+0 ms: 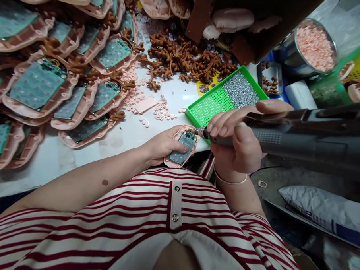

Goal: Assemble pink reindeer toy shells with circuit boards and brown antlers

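Observation:
My left hand (173, 143) grips a pink plastic shell (171, 162) at the table's front edge, with the thumb lying over the green circuit board (182, 149) inside it. In my right hand (240, 142) is a dark electric screwdriver (305, 135), held level with its body reaching off to the right. The screwdriver's bit points left and meets the top end of the shell, near the board's upper edge. Whether a screw sits under the tip is too small to tell. Just behind my right hand lies a green perforated tray (208, 108) with many small silver screws (240, 90).
Many pink shells with boards (36, 87) are stacked at the left. Brown antler-shaped parts (179, 55) lie heaped at the back, and small pink pieces (164, 112) are scattered before them. A metal bowl (315, 45) of pink parts and a small brown-parts tray (270, 79) stand right.

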A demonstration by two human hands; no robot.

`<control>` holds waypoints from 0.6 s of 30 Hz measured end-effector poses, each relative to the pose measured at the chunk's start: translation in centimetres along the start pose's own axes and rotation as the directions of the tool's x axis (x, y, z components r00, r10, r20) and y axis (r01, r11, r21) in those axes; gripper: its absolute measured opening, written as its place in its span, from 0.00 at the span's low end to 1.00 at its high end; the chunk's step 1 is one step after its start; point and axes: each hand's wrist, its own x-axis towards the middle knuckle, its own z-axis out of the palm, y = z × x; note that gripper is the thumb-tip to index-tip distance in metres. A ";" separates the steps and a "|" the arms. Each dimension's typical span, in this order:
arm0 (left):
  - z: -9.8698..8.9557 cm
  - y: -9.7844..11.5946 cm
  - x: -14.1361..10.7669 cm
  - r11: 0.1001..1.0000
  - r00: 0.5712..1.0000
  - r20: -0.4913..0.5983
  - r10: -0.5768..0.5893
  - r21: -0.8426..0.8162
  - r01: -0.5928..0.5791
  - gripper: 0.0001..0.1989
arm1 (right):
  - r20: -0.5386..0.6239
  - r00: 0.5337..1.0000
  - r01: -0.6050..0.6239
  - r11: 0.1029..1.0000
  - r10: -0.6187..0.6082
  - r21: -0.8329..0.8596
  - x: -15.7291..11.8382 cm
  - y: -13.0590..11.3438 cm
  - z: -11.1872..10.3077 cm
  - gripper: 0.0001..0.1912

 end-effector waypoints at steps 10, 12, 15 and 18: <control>0.0 0.1 0.0 1.000 1.000 0.014 0.009 0.022 -0.009 0.27 | -0.071 0.983 0.173 0.981 -0.167 0.087 0.4 -0.4 0.3 0.16; 0.0 0.1 0.0 1.000 1.000 0.008 0.005 0.025 -0.005 0.27 | -0.064 0.979 0.198 0.976 -0.193 0.086 0.3 -0.2 0.2 0.17; 0.1 0.1 0.0 1.000 1.000 -0.008 -0.007 0.025 0.008 0.26 | -0.047 0.985 0.171 0.983 -0.168 0.061 0.2 -0.2 0.2 0.18; 0.2 0.2 0.1 1.000 1.000 -0.027 -0.013 0.022 0.013 0.25 | -0.043 0.992 0.118 0.991 -0.116 0.057 0.0 -0.4 0.2 0.17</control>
